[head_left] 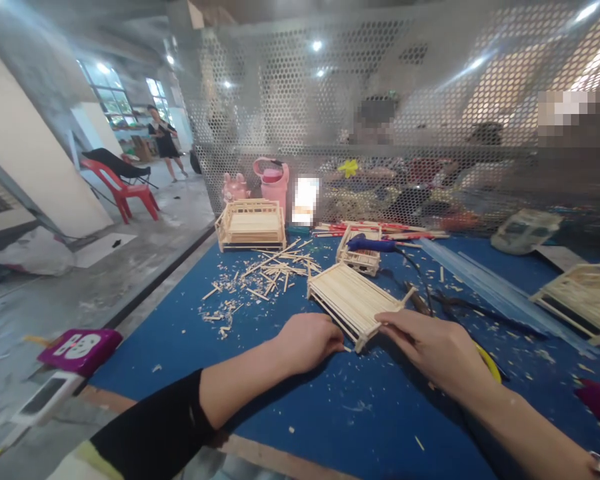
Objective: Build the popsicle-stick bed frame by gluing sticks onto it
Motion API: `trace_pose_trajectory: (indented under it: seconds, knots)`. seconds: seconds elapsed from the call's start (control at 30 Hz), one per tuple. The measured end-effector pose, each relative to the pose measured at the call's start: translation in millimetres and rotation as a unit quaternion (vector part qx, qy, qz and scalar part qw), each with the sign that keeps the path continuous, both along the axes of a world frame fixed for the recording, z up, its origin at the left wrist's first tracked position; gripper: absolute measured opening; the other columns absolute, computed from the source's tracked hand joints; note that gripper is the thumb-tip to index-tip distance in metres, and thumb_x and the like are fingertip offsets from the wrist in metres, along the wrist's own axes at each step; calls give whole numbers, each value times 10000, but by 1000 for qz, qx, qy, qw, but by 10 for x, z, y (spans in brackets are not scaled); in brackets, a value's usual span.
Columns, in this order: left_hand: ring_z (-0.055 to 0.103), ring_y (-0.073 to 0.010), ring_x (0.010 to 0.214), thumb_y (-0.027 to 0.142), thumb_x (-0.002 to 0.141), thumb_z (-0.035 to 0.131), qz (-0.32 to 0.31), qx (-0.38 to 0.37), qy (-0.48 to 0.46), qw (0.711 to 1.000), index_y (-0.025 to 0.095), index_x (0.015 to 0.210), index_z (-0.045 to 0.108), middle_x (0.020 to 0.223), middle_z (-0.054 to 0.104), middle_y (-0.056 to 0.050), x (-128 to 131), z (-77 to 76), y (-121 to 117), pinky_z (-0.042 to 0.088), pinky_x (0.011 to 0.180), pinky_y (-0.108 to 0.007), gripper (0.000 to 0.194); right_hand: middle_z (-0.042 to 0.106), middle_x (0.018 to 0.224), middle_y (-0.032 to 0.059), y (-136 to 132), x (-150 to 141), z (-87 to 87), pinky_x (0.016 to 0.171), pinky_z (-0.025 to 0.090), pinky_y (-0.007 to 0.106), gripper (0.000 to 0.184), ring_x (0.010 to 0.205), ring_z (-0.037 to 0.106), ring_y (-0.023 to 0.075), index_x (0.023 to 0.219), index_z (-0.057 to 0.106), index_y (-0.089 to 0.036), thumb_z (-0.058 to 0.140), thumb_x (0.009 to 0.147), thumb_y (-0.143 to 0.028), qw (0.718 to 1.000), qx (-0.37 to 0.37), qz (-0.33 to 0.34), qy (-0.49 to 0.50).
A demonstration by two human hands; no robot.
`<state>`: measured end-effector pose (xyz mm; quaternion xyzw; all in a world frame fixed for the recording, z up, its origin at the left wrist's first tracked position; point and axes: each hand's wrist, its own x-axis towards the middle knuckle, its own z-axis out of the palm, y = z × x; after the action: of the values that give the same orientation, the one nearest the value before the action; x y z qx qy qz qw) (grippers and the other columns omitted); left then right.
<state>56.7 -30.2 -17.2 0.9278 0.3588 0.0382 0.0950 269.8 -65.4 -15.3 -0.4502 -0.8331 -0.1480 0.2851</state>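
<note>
Head view — right hand [433,343] grips slatted stick model [357,293] — left hand [307,341] beside.

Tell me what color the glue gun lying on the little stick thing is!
The glue gun is dark blue, seen best in the head view.

Craft workshop, large hall with concrete floor

We identify the workshop by its blue worktable [300,387], strewn with cut sticks [280,270] and shavings, a blue-handled glue gun [373,245], a perforated metal screen [290,93] behind, a purple power strip [83,350], a red plastic chair [123,187], and bare pillars [35,127].
</note>
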Motion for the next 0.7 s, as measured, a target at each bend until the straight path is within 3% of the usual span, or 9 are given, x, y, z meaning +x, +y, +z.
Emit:
trace_pose_trajectory:
  seconds: [0.2,0.37,0.43,0.53,0.63,0.7]
  knots:
    - [632,-217,805,145,860,528,78,-1,-2,997,168,817,683,837,675,-69,-316,179,-134,451,657,-274,163,760,763,29,-8,-84,-14,519,548,259,309,607,714,178,839,712,-200,411,908,-210,1000,5,3,-9]
    - [562,-151,632,152,885,433,127,-133,-134,974,181,801,606,675,622,-2,-624,250,-296,391,593,-249,195,752,712,49,-106,-217,-41,497,518,248,327,577,704,184,825,715,-193,396,899,-190,1000,8,-18,-7]
    - [545,-134,630,203,879,456,137,-202,-250,937,185,828,564,666,597,15,-622,238,-341,391,600,-238,120,737,675,50,-204,-300,6,446,484,233,304,504,673,165,955,700,-160,410,902,-234,999,-15,-16,23]
    - [523,-112,599,319,849,540,128,-330,-414,839,184,846,490,635,554,33,-472,225,-392,391,585,-221,144,698,659,7,-352,-447,141,390,432,191,392,404,581,102,1197,582,-132,508,873,-340,981,-143,57,121]
    - [490,-86,546,446,774,648,98,-421,-498,752,186,801,438,592,524,48,-268,240,-400,375,549,-200,335,690,682,-10,-381,-574,267,467,461,163,251,506,612,89,1052,635,-192,512,882,-330,921,-262,152,244]
    - [480,-74,530,496,728,689,83,-442,-524,723,190,770,412,578,514,56,-174,255,-370,364,531,-186,415,697,676,-3,-317,-621,302,553,483,169,191,601,645,100,844,660,-209,501,892,-302,886,-289,178,315]
